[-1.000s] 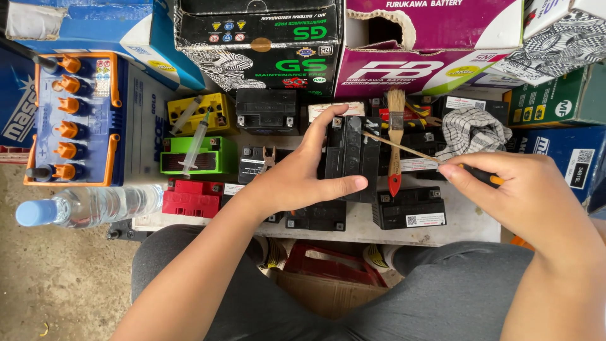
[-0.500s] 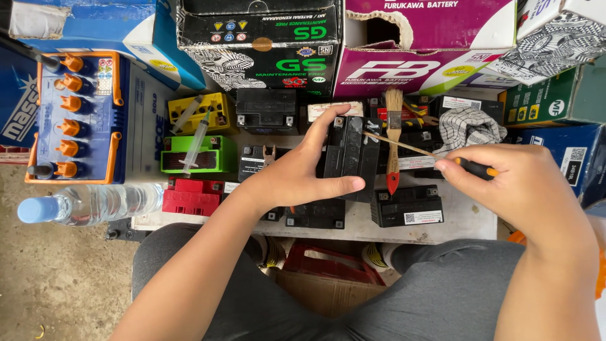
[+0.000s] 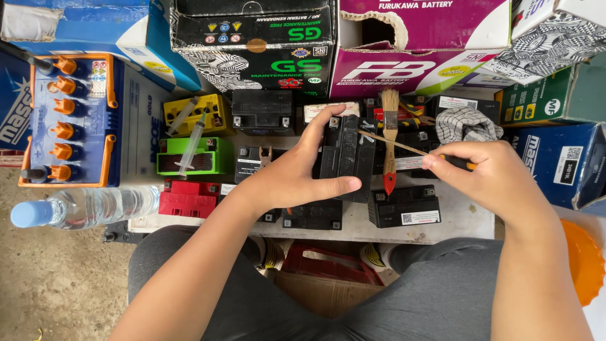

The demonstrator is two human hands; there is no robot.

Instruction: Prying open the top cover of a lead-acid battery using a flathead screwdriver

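- We sit over a low white bench (image 3: pixel 467 221) crowded with small batteries, bare concrete floor to its left.
- Our left hand (image 3: pixel 297 180) wraps around a black battery (image 3: pixel 347 155) standing on end at the middle of the bench: thumb lies across its near face, fingers curl over the far top edge, a firm closed hold.
- Our right hand (image 3: pixel 489 180) pinches the black handle of a thin metal tool (image 3: pixel 394 144) between fingertips and thumb; the slim shaft slants leftward to the battery's top, its tip right at the upper edge.
- Just below the right hand lies a flat black battery (image 3: pixel 404 205) with a white label.
- Between both hands a paintbrush (image 3: pixel 390 142) with a red-tipped wooden handle lies bristles away from us.
- Left of the left hand sit a red battery (image 3: pixel 189 199), a green battery (image 3: pixel 196 156) with a syringe (image 3: pixel 192 139) across it, and a clear water bottle (image 3: pixel 82 207) on its side.
- Beyond the right hand a checked cloth (image 3: pixel 464 123) lies bunched.
- Farther out, left of the left hand, a large blue battery (image 3: pixel 66 120) shows orange caps; cardboard cartons (image 3: pixel 252 38) line the far edge.
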